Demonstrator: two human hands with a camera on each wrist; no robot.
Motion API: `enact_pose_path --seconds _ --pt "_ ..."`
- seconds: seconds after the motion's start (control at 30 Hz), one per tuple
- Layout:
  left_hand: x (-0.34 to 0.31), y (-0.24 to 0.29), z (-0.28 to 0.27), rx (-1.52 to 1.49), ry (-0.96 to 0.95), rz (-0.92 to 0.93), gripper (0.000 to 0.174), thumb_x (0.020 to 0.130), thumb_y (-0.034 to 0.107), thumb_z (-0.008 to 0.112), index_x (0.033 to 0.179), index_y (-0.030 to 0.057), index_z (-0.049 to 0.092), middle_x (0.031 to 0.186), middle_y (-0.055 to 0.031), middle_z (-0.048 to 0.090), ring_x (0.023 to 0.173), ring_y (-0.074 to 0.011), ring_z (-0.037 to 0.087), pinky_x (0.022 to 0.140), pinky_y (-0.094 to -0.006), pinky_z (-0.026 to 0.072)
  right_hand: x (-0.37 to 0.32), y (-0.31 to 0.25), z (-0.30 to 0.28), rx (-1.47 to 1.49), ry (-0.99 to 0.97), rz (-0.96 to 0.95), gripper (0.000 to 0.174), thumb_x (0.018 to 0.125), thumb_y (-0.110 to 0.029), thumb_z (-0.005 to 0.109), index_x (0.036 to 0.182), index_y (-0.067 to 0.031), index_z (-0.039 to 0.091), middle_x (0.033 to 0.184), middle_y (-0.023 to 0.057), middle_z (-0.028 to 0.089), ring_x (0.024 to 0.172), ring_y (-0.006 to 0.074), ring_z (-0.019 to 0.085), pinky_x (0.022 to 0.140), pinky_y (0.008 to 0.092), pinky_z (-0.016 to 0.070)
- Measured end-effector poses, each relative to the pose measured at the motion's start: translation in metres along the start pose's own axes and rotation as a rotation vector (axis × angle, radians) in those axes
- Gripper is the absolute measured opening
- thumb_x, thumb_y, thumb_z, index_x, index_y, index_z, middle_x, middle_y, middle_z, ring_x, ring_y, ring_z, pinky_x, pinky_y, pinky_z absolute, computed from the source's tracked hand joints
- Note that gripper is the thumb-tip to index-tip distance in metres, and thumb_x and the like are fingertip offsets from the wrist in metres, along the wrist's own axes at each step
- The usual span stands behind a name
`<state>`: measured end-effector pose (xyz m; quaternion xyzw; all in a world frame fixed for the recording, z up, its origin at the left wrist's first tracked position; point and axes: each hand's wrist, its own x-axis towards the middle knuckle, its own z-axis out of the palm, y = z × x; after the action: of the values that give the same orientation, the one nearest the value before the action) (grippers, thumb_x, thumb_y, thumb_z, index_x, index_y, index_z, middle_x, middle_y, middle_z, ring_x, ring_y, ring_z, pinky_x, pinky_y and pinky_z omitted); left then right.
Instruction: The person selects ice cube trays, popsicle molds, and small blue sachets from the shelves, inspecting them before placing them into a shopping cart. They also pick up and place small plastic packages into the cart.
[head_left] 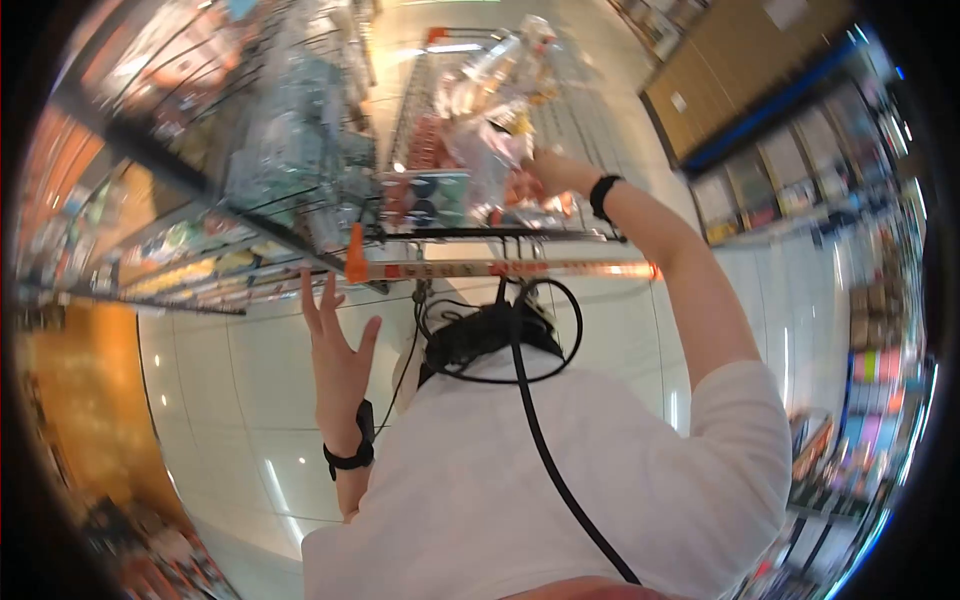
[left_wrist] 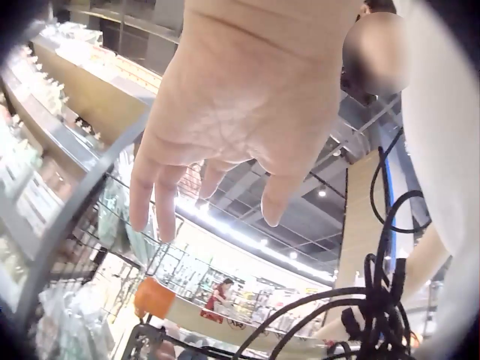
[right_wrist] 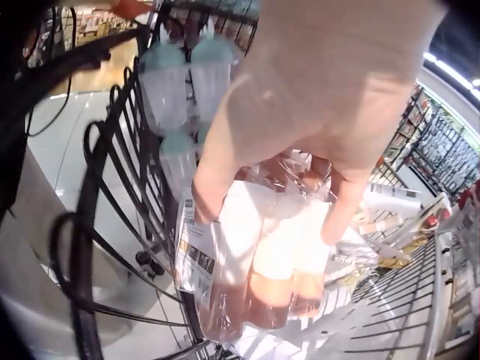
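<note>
My right hand (head_left: 552, 175) reaches down into a wire shopping cart (head_left: 590, 130). In the right wrist view, its thumb and fingers grip a plastic-wrapped pack of bottles (right_wrist: 259, 259) from above, with white labels and pinkish contents. Clear cups with teal lids (right_wrist: 210, 71) stand beside the pack, along the cart's wire wall. Clear-wrapped goods (head_left: 495, 130) lie heaped farther up the cart. My left hand (head_left: 338, 360) hangs in the air with fingers spread and nothing in it, close to the orange end piece (head_left: 356, 255) of the cart handle (head_left: 580, 269).
Wire shelving (head_left: 215, 205) packed with wrapped goods stands close on the left, beside the cart. On the right are a large brown board (head_left: 745, 75) and more shelves (head_left: 790, 170). Black cables (head_left: 535, 410) loop over my front near the handle. A person in red (left_wrist: 219, 300) stands far off.
</note>
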<state>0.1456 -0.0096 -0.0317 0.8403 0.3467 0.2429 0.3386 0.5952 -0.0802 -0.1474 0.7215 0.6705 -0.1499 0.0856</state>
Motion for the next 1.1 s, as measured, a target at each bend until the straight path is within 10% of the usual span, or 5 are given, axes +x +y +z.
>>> enact_pose_path --seconds 0.2,0.5,0.73,0.93,1.1 --pt "-0.066 -0.003 -0.014 0.064 0.168 -0.292 0.067 0.078 0.01 0.067 0.135 0.0087 0.032 0.147 -0.0148 0.013 0.104 -0.0319 0.054 0.083 -0.0403 0.0485 0.054 -0.011 0.036 -0.235 -0.175 -0.246 0.075 0.049 -0.036 0.081 0.11 -0.0019 0.054 0.106 0.0123 0.054 0.11 0.0334 0.044 0.093 0.039 0.0391" --pt "-0.133 -0.044 -0.049 0.15 0.302 -0.49 0.063 0.081 0.02 0.066 0.134 0.0078 0.032 0.147 -0.0185 0.01 0.108 -0.038 0.052 0.08 -0.0419 0.0503 0.1 0.055 0.096 0.083 -0.331 -0.056 0.098 0.047 -0.046 0.085 0.126 -0.0055 0.043 0.127 0.0284 0.042 0.123 0.0439 0.035 0.1 0.0454 0.0351" --pt "-0.146 -0.108 -0.143 0.217 0.29 -0.468 0.061 0.082 0.021 0.064 0.132 0.0057 0.034 0.147 -0.0184 0.014 0.11 -0.0406 0.05 0.082 -0.0428 0.0492 0.058 -0.055 -0.032 0.417 0.114 0.227 0.066 0.072 -0.027 0.073 0.127 -0.0029 0.045 0.117 0.0202 0.056 0.109 0.0328 0.054 0.093 0.0371 0.0422" --pt "-0.144 -0.173 -0.216 0.196 0.291 -0.379 0.06 0.081 0.013 0.065 0.133 0.0092 0.035 0.145 -0.0126 0.024 0.105 -0.0297 0.056 0.082 -0.0398 0.0492 -0.028 -0.238 -0.15 0.488 0.576 0.097 0.053 0.082 -0.018 0.064 0.129 -0.003 0.044 0.128 0.0137 0.051 0.113 0.0278 0.051 0.094 0.0352 0.0395" --pt "-0.098 -0.217 -0.246 -0.023 0.239 -0.139 0.056 0.08 0.006 0.064 0.13 0.0086 0.04 0.139 -0.011 0.035 0.104 -0.0247 0.056 0.086 -0.0359 0.0459 -0.034 -0.365 -0.132 0.777 0.698 0.018 0.053 0.082 -0.015 0.065 0.129 -0.0028 0.044 0.125 0.0109 0.052 0.116 0.0212 0.048 0.097 0.0311 0.0366"
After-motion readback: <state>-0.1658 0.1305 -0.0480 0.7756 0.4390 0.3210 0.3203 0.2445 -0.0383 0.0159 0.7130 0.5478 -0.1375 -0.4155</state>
